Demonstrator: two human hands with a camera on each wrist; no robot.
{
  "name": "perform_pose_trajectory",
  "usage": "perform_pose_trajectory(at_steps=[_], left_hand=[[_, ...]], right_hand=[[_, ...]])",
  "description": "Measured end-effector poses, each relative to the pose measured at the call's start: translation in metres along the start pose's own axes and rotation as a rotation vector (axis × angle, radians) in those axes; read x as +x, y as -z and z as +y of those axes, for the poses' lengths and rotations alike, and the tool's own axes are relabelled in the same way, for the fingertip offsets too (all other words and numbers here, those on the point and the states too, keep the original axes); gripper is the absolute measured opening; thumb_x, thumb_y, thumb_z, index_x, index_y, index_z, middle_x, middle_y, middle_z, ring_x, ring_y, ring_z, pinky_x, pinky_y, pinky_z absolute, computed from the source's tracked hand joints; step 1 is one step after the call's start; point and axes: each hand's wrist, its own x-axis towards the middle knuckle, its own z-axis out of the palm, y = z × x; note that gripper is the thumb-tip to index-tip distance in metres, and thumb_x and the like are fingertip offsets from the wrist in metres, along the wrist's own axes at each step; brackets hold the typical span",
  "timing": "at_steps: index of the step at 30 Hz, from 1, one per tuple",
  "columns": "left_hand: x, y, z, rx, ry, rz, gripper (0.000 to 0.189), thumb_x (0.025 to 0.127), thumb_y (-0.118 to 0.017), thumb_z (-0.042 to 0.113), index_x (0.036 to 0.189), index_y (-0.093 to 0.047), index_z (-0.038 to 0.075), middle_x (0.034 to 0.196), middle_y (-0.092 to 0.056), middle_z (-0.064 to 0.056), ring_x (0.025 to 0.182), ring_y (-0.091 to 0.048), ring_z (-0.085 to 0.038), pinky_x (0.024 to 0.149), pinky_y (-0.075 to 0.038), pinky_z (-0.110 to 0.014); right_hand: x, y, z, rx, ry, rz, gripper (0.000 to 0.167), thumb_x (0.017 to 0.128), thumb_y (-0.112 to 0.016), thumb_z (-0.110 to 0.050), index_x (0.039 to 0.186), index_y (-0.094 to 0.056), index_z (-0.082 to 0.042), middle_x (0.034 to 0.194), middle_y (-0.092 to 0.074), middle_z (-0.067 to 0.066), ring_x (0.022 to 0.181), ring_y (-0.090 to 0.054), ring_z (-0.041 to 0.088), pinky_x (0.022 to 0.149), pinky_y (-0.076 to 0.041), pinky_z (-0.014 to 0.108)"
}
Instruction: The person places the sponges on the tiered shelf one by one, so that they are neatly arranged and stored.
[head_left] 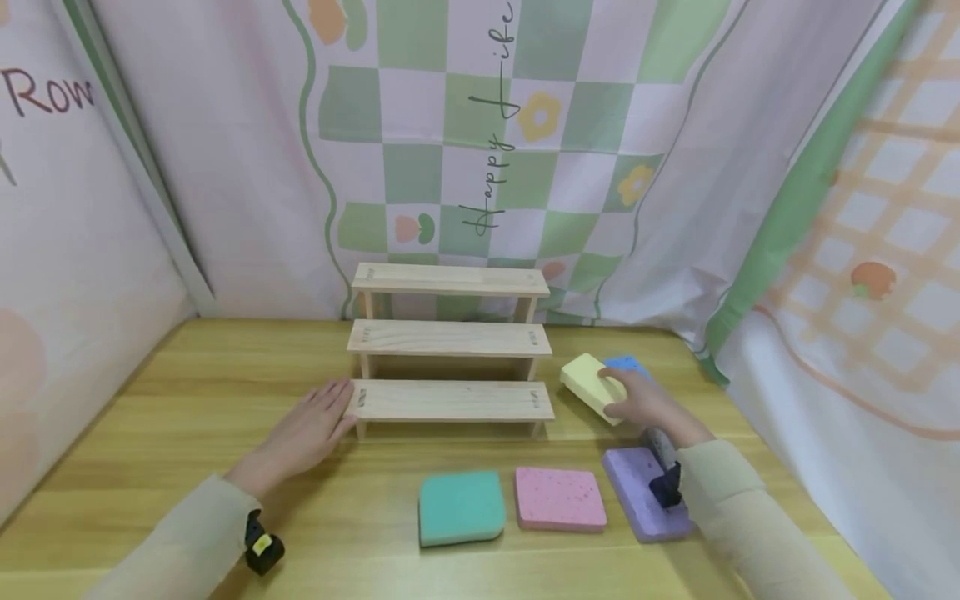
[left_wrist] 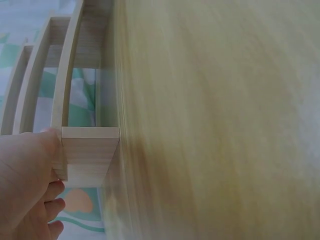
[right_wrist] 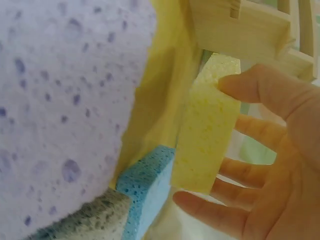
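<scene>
Yellow sponge [head_left: 588, 383] in right fingers [right_wrist: 246, 172]; wood-grain table [head_left: 150, 433]; checked curtain [head_left: 412, 102] behind.

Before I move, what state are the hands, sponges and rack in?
Left hand: touching the rack.
Right hand: gripping the yellow sponge.
Rack: upright on the table.
Yellow sponge: held, tilted.
Blue sponge: partly hidden by right hand.
Grey sponge: mostly hidden, pose unclear.
Teal sponge: lying flat.
Pink sponge: lying flat.
Purple sponge: lying flat, partly covered.

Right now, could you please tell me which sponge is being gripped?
The pale yellow sponge beside the wooden stand: the right hand grips it, and no other sponge is held.
</scene>
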Motion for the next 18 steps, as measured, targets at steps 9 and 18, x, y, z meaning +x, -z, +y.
perform_pose_trajectory(at_steps=[9,18], left_hand=[[0.000,-0.001,-0.001,0.011,-0.009,0.008,0.055,0.100,-0.040,0.026,0.136,-0.030,-0.014,0.140,-0.030,-0.029,0.129,-0.026,-0.042,0.105,-0.022,-0.052],[0.001,-0.002,0.000,0.015,-0.018,0.019,0.054,0.099,-0.042,0.025,0.135,-0.031,-0.014,0.139,-0.032,-0.029,0.128,-0.028,-0.043,0.105,-0.023,-0.052]], right_hand=[[-0.003,0.013,0.001,0.053,-0.023,0.066,0.058,0.072,-0.067,-0.004,0.124,-0.045,0.013,0.124,-0.042,0.038,0.113,-0.038,0.053,0.094,-0.032,0.061],[-0.003,0.031,0.000,0.033,-0.003,0.133,0.054,0.074,-0.064,-0.001,0.124,-0.045,0.012,0.120,-0.047,0.036,0.107,-0.046,0.049,0.091,-0.036,0.059]])
